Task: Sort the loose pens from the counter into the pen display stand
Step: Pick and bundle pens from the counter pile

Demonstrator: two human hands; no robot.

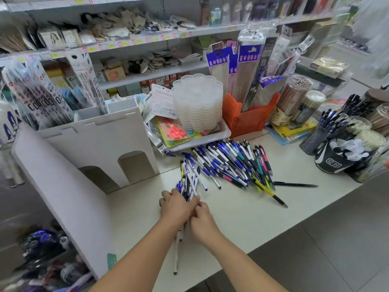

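Note:
A heap of loose pens (233,163), mostly white and blue with some pink, teal and yellow ones, lies on the white counter (242,220). My left hand (175,206) is closed around a bundle of white-and-blue pens (189,180) that fans out away from me. My right hand (203,221) presses against the left and grips the same bundle from the near side. One white pen (176,253) sticks out below the hands toward the counter's front edge. The white pen display stand (99,142) with arched openings rises at the left.
A black pen (294,184) and a yellow-black pen (270,193) lie apart to the right. A white tray (223,133) with clear palettes and scissors, an orange bin (248,119), and cups of pens (328,140) crowd the back. Shop shelves stand behind.

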